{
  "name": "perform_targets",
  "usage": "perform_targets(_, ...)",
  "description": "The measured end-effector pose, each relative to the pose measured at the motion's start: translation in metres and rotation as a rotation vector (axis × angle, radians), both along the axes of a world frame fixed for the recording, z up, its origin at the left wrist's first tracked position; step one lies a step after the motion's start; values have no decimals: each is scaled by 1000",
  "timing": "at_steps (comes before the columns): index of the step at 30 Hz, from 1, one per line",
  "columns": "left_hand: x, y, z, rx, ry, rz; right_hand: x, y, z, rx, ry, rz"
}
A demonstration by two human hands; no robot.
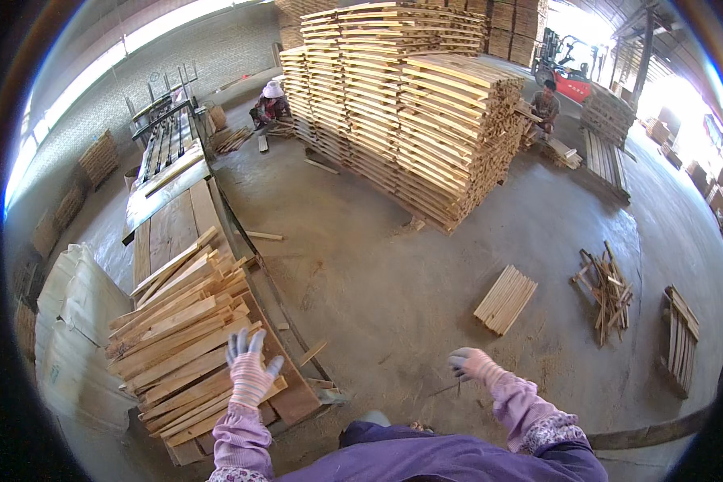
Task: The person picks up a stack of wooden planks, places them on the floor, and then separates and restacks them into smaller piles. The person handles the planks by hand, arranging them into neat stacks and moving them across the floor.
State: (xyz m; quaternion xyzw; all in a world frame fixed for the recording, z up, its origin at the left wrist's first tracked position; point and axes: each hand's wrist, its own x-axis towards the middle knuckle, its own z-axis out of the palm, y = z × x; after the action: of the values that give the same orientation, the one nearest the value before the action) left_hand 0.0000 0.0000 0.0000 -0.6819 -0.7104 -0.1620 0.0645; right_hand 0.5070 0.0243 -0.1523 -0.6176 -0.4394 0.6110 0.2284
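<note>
Both my hands wear striped pink-and-grey work gloves. My left hand (251, 369) is spread open at the right side of a heap of wooden slats (181, 341); whether it touches them I cannot tell. The slats lie roughly side by side, some crossing others, on a long bench (177, 225). Out over the concrete floor, my right hand (472, 365) hangs with its fingers loosely bent and slightly apart, nothing visible in them. Beyond it on the floor sits a neat bundle of slats (505, 300).
A tall slat stack (394, 120) rises ahead. Loose sticks (604, 293) and another slat bundle (681, 337) lie to the right. Two people, one in a white hat (273, 90), one by the stack (545, 104), crouch farther off. A red forklift (572, 87) stands behind.
</note>
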Motion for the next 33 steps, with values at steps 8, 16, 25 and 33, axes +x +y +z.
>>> perform_targets(8, 180, 191, 28, 139, -173, -328, 73, 169, 41, 339, -76, 48)
perform_targets(16, 291, 493, 69, 5, -267, -558, 168, 405, 107, 563, -453, 11)
perform_targets(25, 464, 838, 148, -2, -729, -757, 286, 612, 202, 682, 30, -637)
perform_targets(33, 550, 1090, 183, -101, -960, -618, 354, 855, 278, 985, 92, -748)
